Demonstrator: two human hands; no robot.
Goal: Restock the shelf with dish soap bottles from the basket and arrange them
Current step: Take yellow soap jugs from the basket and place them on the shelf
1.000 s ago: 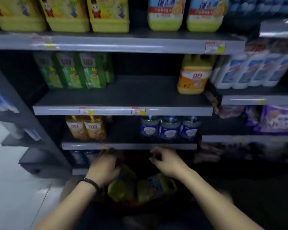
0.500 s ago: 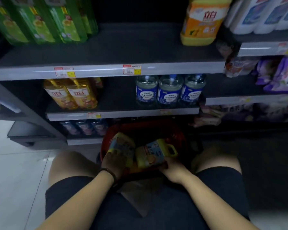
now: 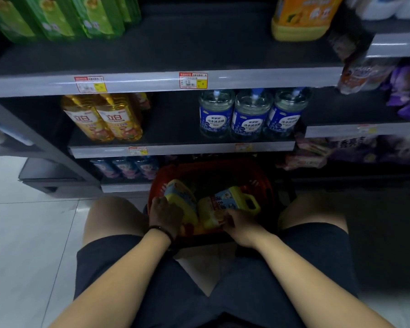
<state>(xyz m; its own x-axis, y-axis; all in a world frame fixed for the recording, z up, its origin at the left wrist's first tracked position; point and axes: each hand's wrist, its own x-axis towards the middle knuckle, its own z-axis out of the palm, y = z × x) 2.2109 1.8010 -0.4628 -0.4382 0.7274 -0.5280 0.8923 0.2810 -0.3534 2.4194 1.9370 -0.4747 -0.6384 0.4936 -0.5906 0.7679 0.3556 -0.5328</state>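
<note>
Red plastic basket (image 3: pixel 265 183) is set on the floor between the knees, close under the dark shelf (image 3: pixel 166 55). Left yellow dish soap bottle (image 3: pixel 182 200) is gripped by the left hand (image 3: pixel 165 215); right yellow handled bottle (image 3: pixel 230 204) is clasped low by the right hand (image 3: pixel 243 224). Both are taken together, probably so two go up at once.

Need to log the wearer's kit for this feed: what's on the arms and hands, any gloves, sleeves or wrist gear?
Both forearms are bare, with no sleeves in view. The left hand and right hand wear no gloves, and no rings can be made out. A thin dark band circles the left wrist; the right wrist is bare. Dark shorts cover the thighs.
</note>
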